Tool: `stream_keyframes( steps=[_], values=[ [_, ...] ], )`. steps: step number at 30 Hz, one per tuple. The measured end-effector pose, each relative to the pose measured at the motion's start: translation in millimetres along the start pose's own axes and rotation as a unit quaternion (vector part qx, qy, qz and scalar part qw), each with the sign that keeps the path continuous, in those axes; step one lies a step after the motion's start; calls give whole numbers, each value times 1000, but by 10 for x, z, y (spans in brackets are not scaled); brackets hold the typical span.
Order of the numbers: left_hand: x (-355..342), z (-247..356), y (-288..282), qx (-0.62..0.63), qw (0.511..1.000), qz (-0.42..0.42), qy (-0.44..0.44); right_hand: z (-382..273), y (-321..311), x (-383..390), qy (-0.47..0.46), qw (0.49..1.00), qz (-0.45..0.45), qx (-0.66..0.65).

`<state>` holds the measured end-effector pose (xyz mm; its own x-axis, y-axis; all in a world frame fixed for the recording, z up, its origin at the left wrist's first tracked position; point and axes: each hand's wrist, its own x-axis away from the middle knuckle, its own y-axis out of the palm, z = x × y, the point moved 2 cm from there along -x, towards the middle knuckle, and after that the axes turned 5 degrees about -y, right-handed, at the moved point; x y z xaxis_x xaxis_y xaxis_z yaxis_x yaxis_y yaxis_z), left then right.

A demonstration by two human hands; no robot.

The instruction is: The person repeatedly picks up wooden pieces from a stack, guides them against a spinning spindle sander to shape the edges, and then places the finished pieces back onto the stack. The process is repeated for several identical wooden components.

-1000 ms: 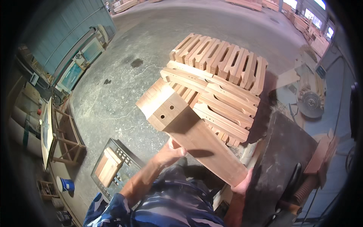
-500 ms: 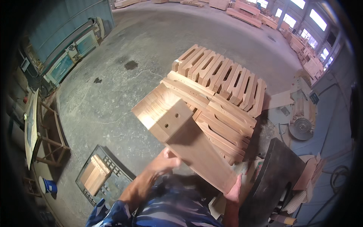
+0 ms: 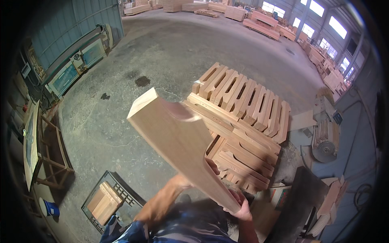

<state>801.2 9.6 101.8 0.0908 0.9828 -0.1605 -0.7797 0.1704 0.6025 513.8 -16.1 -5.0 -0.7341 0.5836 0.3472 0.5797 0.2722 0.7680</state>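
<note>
Your left hand (image 3: 182, 181) is clamped on the smooth, pale wooden beam (image 3: 172, 139) from beneath, fingers curled round its edge, while your right hand (image 3: 242, 209) grips the near end. The scoop-edged beam slants above mottled concrete floor (image 3: 109, 133), beside stacked, slotted timber pieces (image 3: 253, 128).

Board (image 3: 174, 137): pale tan, faint grain. Stack (image 3: 257, 131): light tan to warm brown, varying between pieces. Shirt (image 3: 182, 227): blue, with pale and dark wavy patches. Floor (image 3: 121, 129): mottled grey, with near-black stains (image 3: 142, 81). Wall (image 3: 77, 24): blue-green. Bucket (image 3: 52, 208): blue outside. Tray (image 3: 129, 186): black rim. Right-hand panel (image 3: 298, 206): apparently black, though shadow limits certainty.
</note>
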Motion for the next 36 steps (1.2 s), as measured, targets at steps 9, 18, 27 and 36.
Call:
stream_keyframes(
  steps=[9,18,27,36],
  values=[
    [-397,273,-326,-33,995,74,56,145,166,-680,111,934,89,-328],
    [-1068,713,-1103,-215,916,336,48,-256,-1,-1893,61,992,110,-6],
    [-1819,819,-1517,-380,868,285,-145,-580,-1370,-1595,-97,938,303,-140],
    [-2035,147,-3094,-519,797,75,-300,143,-842,-1307,-128,832,519,-149]
  ],
)
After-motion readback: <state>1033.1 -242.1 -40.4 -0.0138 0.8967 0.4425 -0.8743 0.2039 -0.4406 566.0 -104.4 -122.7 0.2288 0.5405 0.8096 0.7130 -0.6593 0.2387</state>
